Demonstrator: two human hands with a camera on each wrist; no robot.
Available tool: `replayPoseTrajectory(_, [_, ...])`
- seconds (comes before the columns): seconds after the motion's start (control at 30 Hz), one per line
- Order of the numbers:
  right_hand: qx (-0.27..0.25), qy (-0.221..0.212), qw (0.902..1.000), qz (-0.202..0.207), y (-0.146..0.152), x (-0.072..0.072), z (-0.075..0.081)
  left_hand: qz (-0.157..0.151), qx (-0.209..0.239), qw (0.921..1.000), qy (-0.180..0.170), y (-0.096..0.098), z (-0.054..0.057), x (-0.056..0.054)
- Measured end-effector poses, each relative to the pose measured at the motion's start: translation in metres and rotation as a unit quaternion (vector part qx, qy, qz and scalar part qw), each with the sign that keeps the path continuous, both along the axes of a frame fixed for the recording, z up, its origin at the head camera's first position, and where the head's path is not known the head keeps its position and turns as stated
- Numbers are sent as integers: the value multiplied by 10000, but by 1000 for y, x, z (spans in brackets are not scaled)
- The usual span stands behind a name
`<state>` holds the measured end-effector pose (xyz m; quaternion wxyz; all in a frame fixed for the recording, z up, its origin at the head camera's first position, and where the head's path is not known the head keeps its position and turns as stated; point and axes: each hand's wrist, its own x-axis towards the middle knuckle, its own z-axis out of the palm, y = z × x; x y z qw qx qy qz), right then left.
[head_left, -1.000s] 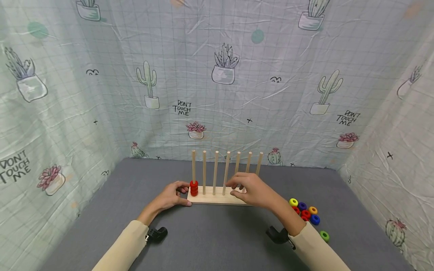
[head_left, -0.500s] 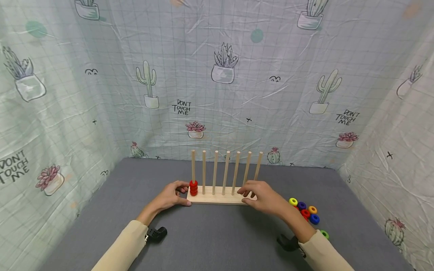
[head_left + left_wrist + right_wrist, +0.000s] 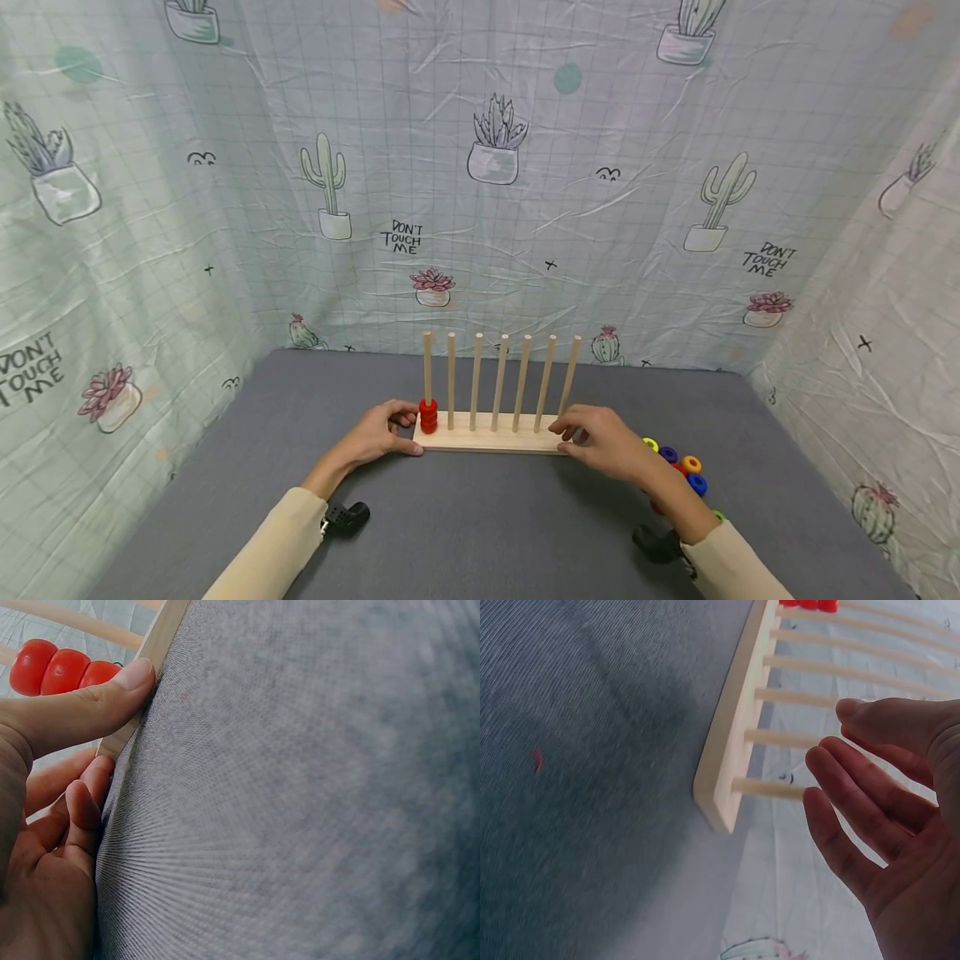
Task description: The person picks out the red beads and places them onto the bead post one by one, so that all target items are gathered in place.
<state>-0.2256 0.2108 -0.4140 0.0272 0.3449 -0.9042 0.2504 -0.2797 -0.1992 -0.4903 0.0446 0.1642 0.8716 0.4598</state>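
A wooden peg board (image 3: 480,443) with several upright rods stands on the table, and three red beads (image 3: 428,417) are stacked on its leftmost rod. At that end my left hand (image 3: 375,435) grips the base; in the left wrist view its thumb (image 3: 97,705) lies on the front edge and the other fingers bend at the end face. My right hand (image 3: 600,442) hovers by the rightmost rod (image 3: 572,375), fingers loosely bent. The right wrist view shows nothing in that hand (image 3: 892,795), with its fingertips beside the rods.
Loose beads in several colours lie to the right, partly hidden by the right forearm; a blue bead (image 3: 697,484) and an orange bead (image 3: 692,464) show among them. A patterned curtain (image 3: 495,250) hangs behind the grey table (image 3: 480,533).
My right hand has moved right along the peg board, from the middle rods to the right end. The left hand keeps its place on the left end.
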Motion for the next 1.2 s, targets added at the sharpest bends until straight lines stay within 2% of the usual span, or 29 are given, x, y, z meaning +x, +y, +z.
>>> replayPoseTrajectory(0.4, [-40,58,9996,-271,37,0,-8,-12,7,10000,-19,1,0,2])
replayPoseTrajectory(0.9, [54,-261,9959,-866,98,4,-15,15,-4,10000,-27,0,1,2])
replayPoseTrajectory(1.2, [70,-439,9935,-1043,116,7,-16,15,44,10000,-68,-1,3,2])
